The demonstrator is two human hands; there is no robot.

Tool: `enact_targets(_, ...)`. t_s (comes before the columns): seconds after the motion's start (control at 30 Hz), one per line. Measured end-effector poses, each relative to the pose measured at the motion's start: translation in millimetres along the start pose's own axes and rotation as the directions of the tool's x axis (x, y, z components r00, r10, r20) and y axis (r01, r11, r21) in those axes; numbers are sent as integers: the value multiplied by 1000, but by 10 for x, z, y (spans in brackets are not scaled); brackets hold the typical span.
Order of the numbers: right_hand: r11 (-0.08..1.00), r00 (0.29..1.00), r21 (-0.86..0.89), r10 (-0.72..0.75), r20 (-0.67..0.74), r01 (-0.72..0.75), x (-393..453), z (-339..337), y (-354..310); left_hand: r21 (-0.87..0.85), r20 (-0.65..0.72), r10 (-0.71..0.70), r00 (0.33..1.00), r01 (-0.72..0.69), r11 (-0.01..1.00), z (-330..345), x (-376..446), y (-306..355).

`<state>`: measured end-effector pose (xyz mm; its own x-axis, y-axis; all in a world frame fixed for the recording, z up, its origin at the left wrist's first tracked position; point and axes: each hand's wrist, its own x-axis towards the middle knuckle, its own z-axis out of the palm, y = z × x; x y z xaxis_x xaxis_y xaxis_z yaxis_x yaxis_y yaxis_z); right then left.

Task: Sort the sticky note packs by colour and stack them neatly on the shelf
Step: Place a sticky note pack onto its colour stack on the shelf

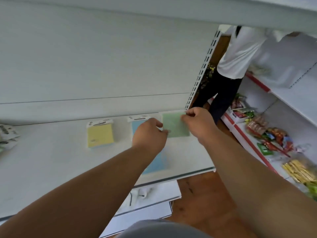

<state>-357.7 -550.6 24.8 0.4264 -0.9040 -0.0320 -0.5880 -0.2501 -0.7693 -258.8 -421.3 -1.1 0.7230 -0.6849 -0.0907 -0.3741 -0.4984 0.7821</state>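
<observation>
Head view: left hand covers blue pack, beside green pack.

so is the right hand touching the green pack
Touching: in the head view the right hand pinches the top right edge of the green pack, fingertips overlapping its corner on the shelf.

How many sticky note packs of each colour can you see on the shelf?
Yellow sticky note pack: 1
Blue sticky note packs: 2, one at the back and one nearer the front edge, both partly hidden by the left arm
Green sticky note pack: 1, held by both hands
Total: 4
</observation>
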Motion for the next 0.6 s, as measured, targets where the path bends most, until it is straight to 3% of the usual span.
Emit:
enact_targets(0.13, 995, 995, -96, 45, 91, -36, 475, -223, 147, 86, 9, -68, 998, 67, 994, 330, 264, 319)
enact_targets(0.3, 937, 979, -349, 51, 195, 21, 761, -95, 332, 235, 11, -148, 989, 142, 962, 506, 430, 371)
enact_targets(0.43, 885, 989, -450, -66, 132, 119, 731, -35, 467, 258, 2, -156, 988, 150, 954, 570, 477, 363)
enact_targets(0.6, 888, 971, -397, -237, 34, 231, 511, 18, 354, 206, -19, -116, 993, 117, 972, 510, 395, 261)
